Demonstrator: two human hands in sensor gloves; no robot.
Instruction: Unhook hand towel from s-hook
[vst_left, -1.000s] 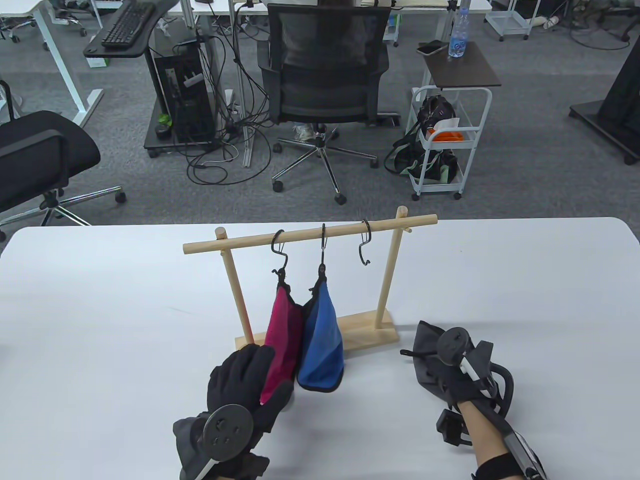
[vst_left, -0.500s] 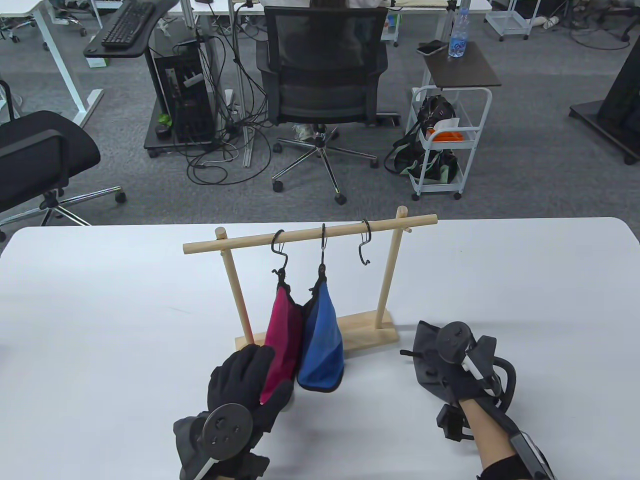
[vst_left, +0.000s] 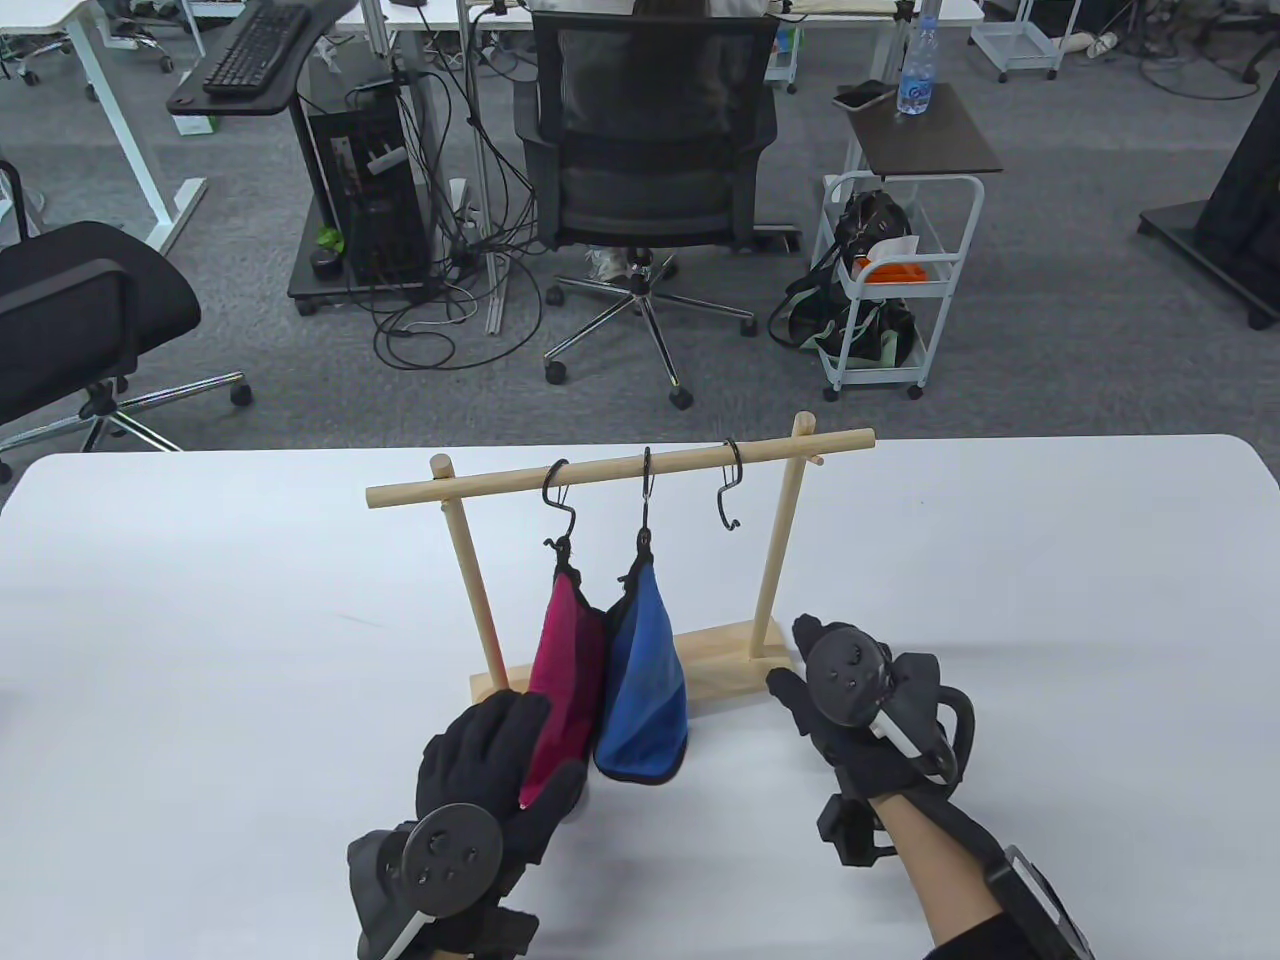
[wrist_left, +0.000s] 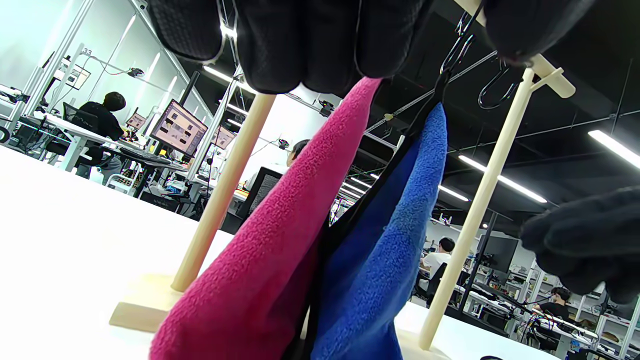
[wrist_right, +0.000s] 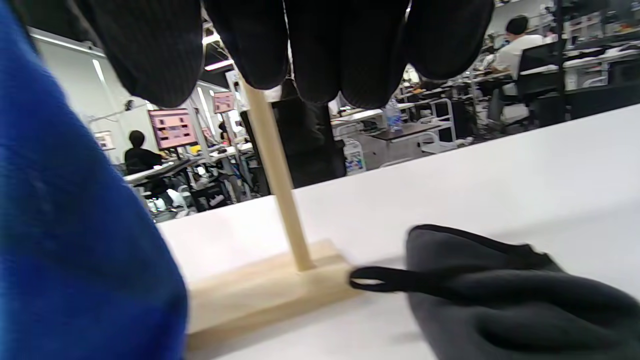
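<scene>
A pink hand towel (vst_left: 565, 655) hangs by its loop from the left S-hook (vst_left: 558, 500) on the wooden rack's rail (vst_left: 470, 488). A blue towel (vst_left: 648, 690) hangs from the middle S-hook (vst_left: 647, 490). The right S-hook (vst_left: 731, 490) is bare. My left hand (vst_left: 525, 745) grips the pink towel's lower corner; in the left wrist view the towel (wrist_left: 280, 240) runs out from under my fingers (wrist_left: 310, 45). My right hand (vst_left: 815, 675) is open and holds nothing, just right of the rack base (vst_left: 735, 662). A grey towel (wrist_right: 500, 295) lies flat on the table below it.
The rack's right post (vst_left: 775, 560) stands just beyond my right hand. The white table (vst_left: 1050, 600) stretches to both sides. Office chairs, a cart and desks stand on the floor beyond the table's far edge.
My right hand has moved left and away from me, off the grey towel and toward the rack base. My left hand still holds the pink towel's corner in place.
</scene>
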